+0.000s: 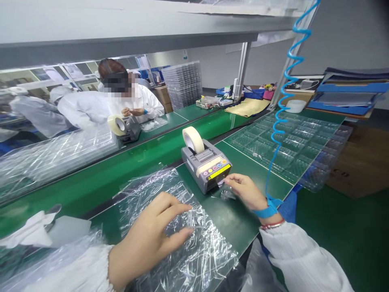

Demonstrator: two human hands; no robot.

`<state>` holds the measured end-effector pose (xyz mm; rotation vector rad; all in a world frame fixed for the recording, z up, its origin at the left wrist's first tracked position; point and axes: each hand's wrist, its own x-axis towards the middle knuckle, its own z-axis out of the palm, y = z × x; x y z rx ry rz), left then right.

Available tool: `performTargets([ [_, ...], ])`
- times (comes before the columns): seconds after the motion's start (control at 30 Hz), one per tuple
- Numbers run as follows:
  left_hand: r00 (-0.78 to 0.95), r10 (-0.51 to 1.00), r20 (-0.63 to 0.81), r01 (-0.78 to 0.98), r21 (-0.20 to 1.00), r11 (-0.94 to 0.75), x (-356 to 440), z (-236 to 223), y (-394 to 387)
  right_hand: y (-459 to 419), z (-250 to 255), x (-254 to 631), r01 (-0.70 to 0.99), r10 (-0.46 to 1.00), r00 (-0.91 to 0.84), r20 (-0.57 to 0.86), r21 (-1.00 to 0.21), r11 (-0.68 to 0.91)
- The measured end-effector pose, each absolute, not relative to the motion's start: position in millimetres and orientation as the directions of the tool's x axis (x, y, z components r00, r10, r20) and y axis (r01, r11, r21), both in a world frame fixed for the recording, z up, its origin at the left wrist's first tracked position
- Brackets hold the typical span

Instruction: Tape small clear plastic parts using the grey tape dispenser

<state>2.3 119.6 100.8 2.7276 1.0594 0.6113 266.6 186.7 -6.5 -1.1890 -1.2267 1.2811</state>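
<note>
My left hand [154, 235] is over the crinkled clear plastic bags [209, 255]. Between its thumb and forefinger tips sits a small clear rectangular plastic piece [197, 218], its outline hard to separate from the bags behind. My right hand [247, 190], with a blue wrist strap [269, 209], pinches at the front of a grey tape dispenser [206, 164]. A short strip of tape [221, 182] shows at its fingertips, by the outlet. A cream roll of tape [193, 140] stands in the dispenser. Some crumpled clear film [227, 193] lies under the right hand.
A coiled blue cord [281, 97] hangs down to my right wrist. Clear blister trays [282, 142] lie at right, overhanging the edge. White paper scraps [39, 229] are at left. Across the green divider, a co-worker [133, 97] sits by another tape dispenser [129, 129]. A shelf crosses overhead.
</note>
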Motion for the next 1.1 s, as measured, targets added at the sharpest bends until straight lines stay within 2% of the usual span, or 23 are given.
performTargets([
  [0.2, 0.62, 0.656, 0.43, 0.594, 0.289, -0.751, 5, 90, 125, 138, 30, 235, -0.336, 0.985, -0.143, -0.092, -0.932, -0.136],
  [0.3, 0.611, 0.643, 0.462, 0.583, 0.286, -0.76, 7, 87, 125, 116, 42, 214, -0.383, 0.977, -0.188, -0.103, -0.908, -0.17],
  [0.77, 0.597, 0.634, 0.493, 0.578, 0.284, -0.765, 7, 87, 122, 100, 45, 189, -0.203, 0.991, -0.097, -0.094, -0.973, -0.112],
  [1.1, 0.61, 0.59, 0.528, 0.583, 0.206, -0.786, 9, 89, 121, 99, 43, 183, -0.106, 0.996, 0.007, -0.089, -0.99, -0.088],
])
